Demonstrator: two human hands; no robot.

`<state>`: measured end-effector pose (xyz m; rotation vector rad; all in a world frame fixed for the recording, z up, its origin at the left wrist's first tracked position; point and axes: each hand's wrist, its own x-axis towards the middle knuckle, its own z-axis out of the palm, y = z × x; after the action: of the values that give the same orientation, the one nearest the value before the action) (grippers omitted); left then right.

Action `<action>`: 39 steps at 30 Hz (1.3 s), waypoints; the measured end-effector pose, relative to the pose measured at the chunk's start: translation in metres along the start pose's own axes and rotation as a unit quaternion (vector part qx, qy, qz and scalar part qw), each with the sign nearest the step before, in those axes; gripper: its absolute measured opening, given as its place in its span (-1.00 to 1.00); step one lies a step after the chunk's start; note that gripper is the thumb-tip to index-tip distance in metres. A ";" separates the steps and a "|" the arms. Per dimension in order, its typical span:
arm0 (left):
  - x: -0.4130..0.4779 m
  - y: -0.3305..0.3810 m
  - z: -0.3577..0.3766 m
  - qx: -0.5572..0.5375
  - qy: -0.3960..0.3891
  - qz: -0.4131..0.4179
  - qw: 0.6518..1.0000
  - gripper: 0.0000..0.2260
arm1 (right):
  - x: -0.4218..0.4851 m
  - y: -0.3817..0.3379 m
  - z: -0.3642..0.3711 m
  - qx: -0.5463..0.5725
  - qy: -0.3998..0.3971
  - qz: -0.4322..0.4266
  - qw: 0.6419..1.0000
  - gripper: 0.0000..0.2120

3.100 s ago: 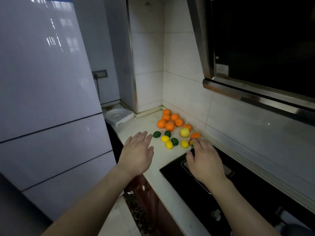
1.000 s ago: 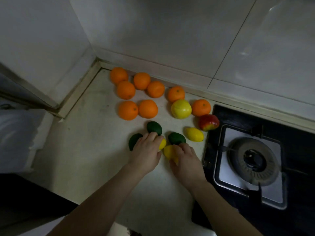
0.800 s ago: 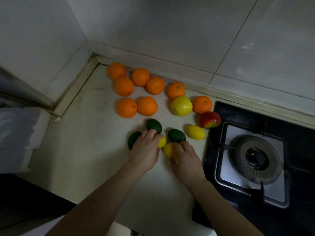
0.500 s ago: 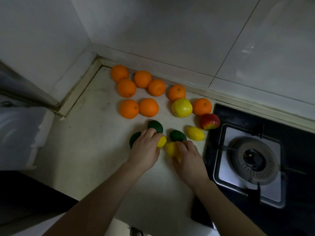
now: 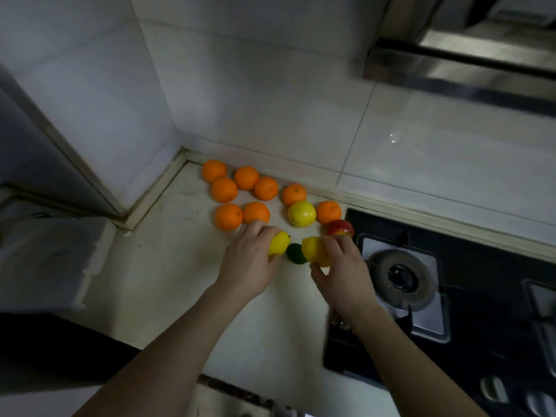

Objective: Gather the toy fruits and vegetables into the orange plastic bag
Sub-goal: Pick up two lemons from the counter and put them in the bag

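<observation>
Toy fruits lie in the corner of a white counter [image 5: 168,281]. My left hand [image 5: 249,263] grips a yellow lemon [image 5: 279,242]. My right hand [image 5: 340,272] grips another yellow lemon [image 5: 313,251]. A green lime [image 5: 295,253] sits between the two hands. Behind them lie several oranges [image 5: 228,216], a large yellow fruit [image 5: 301,214] and a red apple [image 5: 340,227], partly hidden by my right hand. No orange plastic bag is in view.
A black gas hob with a burner [image 5: 403,279] lies right of the fruit. Tiled walls [image 5: 270,100] close the corner behind. A white block [image 5: 45,260] sits at the left edge, and a steel range hood [image 5: 463,64] hangs at the upper right.
Both hands have closed round lemons and lifted them slightly. The two limes near my left hand are no longer visible. The camera has tilted up, so the hood now shows.
</observation>
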<state>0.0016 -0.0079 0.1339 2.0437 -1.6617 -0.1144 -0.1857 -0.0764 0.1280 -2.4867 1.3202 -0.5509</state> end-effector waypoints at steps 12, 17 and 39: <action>-0.048 0.062 -0.053 -0.081 0.020 0.100 0.992 -0.62 | -0.099 -0.042 -0.096 -0.043 0.115 0.064 0.990 -0.55; -0.069 0.097 -0.062 -0.086 0.008 0.150 0.985 -0.61 | -0.140 -0.034 -0.124 -0.059 0.150 0.092 0.983 -0.53; -0.140 0.450 0.057 -0.112 -0.054 0.284 0.951 -0.60 | -0.361 0.208 -0.300 -0.091 0.236 0.227 0.940 -0.57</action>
<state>-0.4574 0.0458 0.2423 1.3550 -2.1285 -0.2067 -0.6577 0.0930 0.2369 -2.1288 2.1355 -0.9805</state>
